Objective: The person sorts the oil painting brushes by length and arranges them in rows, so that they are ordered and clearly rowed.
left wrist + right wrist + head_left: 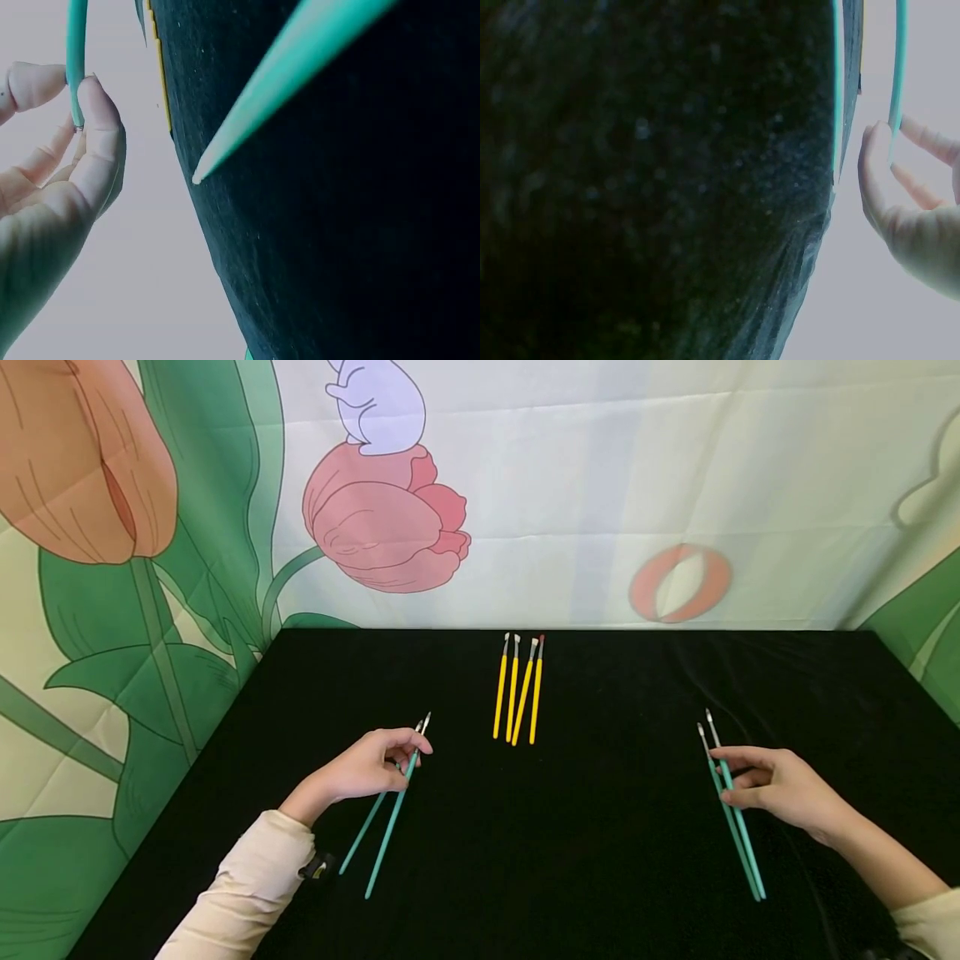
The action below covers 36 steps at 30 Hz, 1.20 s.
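My left hand [367,767] pinches a green-handled paintbrush [390,831] between thumb and fingers, high on the handle near the bristle end. A second green-handled paintbrush [363,831] lies to its left, partly hidden behind the hand. In the left wrist view, thumb and fingertips close on a green handle [76,52], while another handle's tapered tip [217,154] juts across the foreground. My right hand [783,789] likewise pinches a green-handled paintbrush [743,831]. Close along its left side is another green-handled paintbrush [730,814]. The right wrist view shows thumb and fingers around a green handle [898,67].
Several yellow-handled paintbrushes [513,702] lie side by side between the hands, bristles pointing away, toward the back of the black-covered table [577,860]. Behind the table hangs a cloth backdrop [547,485] printed with tulips.
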### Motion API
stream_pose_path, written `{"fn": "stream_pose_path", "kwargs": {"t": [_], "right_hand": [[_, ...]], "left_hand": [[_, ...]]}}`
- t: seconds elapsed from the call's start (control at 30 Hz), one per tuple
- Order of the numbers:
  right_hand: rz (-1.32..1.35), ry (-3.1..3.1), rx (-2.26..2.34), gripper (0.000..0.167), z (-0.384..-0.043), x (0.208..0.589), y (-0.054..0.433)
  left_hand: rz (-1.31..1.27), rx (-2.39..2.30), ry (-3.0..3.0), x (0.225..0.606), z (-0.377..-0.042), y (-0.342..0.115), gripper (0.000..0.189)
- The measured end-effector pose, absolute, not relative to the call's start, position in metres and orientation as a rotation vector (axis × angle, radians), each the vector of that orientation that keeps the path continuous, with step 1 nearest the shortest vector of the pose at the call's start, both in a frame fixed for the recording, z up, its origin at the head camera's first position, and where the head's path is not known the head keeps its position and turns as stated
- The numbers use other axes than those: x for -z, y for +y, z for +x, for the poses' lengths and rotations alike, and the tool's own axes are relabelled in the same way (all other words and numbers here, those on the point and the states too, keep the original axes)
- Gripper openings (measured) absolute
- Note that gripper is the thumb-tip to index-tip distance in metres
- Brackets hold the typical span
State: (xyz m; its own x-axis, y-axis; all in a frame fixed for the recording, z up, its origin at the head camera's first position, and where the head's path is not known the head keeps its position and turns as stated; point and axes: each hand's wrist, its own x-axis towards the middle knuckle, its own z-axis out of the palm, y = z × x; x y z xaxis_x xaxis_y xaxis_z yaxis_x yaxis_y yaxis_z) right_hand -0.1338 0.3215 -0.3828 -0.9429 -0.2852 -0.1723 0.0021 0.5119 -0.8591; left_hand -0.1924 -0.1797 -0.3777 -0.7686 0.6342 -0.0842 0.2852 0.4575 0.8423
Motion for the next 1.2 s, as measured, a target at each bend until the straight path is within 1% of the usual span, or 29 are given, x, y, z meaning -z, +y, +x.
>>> {"fn": "stream_pose_path", "kwargs": {"t": [1.2], "right_hand": [[-0.225,2.446,1.434,0.062,-0.135,0.381,0.320]], "left_hand": [[0.878,-1.295,2.218,0.377,-0.188,-0.138,0.041]]}}
